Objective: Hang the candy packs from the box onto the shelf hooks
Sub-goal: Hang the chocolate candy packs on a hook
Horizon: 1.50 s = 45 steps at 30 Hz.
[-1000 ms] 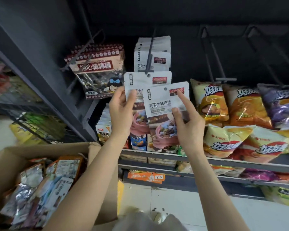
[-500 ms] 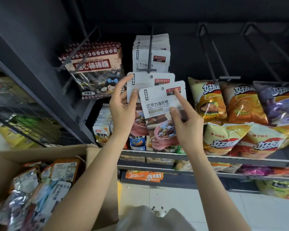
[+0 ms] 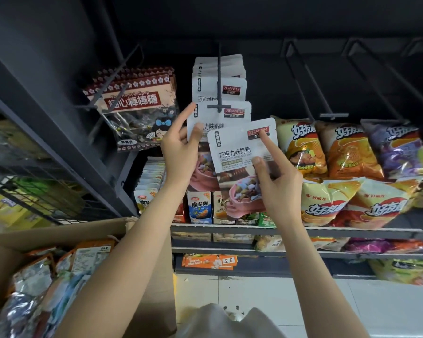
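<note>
**Candy pack held below the hook**

I see the right hand point(image 3: 277, 189) pinching a white candy pack point(image 3: 242, 167): thumb on its front face, index finger straight along its right edge, the other fingers behind. The pack tilts slightly, just below the hook point(image 3: 219, 93). The left hand point(image 3: 181, 152) grips the left edge of a second pack point(image 3: 220, 118) at the hook's tip, index finger raised. The cardboard box point(image 3: 59, 235) sits lower left, with packets inside.
</note>
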Available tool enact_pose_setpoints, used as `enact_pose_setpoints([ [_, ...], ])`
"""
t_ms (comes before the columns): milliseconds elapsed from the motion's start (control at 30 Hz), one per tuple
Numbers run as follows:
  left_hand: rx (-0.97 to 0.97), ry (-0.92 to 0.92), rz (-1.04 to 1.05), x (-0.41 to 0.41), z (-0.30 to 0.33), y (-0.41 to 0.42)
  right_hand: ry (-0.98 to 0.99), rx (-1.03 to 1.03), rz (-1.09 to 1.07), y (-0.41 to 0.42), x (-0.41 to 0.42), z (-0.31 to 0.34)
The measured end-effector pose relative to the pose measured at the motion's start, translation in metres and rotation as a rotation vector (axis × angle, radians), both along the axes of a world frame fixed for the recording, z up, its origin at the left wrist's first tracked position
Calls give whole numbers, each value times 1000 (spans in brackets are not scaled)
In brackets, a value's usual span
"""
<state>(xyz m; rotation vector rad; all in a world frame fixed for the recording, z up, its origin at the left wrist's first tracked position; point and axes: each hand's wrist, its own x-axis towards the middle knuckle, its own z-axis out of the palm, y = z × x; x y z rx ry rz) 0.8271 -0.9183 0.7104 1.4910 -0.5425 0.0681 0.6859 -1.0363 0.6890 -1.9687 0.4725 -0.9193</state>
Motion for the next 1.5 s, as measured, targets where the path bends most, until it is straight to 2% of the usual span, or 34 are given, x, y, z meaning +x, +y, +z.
enact_pose_setpoints([
  [100,61,-13,44,23,3,-12,-38,-24,28,1,-3,4],
  [300,105,44,-21,52,6,-19,-67,-86,36,7,14,15],
  [400,68,125,18,40,13,-3,-72,-94,13,10,22,18],
  [533,-81,189,-13,8,16,29,-58,-100,-5,14,31,20],
  [633,-82,115,-115,-16,16,43,-43,-57,-22,19,37,19],
  [800,142,-62,-241,-29,10,44,-11,-1,-41,20,47,15],
  [900,346,-111,-163,-14,1,30,29,-99,-68,12,64,14],
  [967,440,-151,-116,0,-4,16,137,-230,-122,3,80,14],
  [1100,543,-202,-55,23,-8,-11,303,-423,-166,-15,105,15],
  [1233,517,-182,-29,38,-13,-29,364,-543,-227,-27,118,17],
  [1333,467,-115,-32,36,-15,-31,319,-592,-243,-25,113,12],
  [1500,412,-17,-45,12,-18,-19,120,-574,-218,-5,81,-7],
])
